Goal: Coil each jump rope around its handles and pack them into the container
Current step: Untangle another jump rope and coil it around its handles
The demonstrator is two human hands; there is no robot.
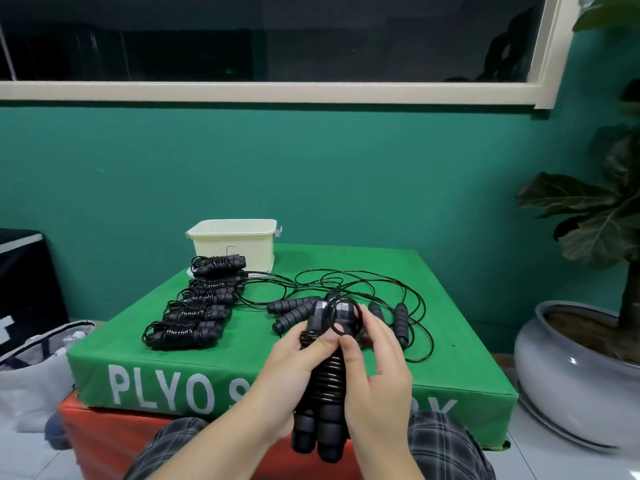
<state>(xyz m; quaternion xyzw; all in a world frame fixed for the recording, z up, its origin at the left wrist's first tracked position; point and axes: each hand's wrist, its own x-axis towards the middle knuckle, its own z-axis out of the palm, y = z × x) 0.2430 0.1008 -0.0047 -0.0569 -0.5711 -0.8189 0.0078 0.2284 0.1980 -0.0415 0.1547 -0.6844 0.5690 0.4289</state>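
Resting between both hands (341, 368), coiled rope (325, 379)

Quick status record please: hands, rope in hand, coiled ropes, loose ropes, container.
left hand: grips the handles of the rope in hand
right hand: pinches the last loop near the handle tops
coiled ropes: five in a row on the green box
loose ropes: uncoiled, tangled
container: far end; contents not visible

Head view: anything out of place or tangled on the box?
Mostly tidy: five coiled ropes lie in a row. The odd spot is the loose ropes, whose cords overlap in a tangle behind the hands.
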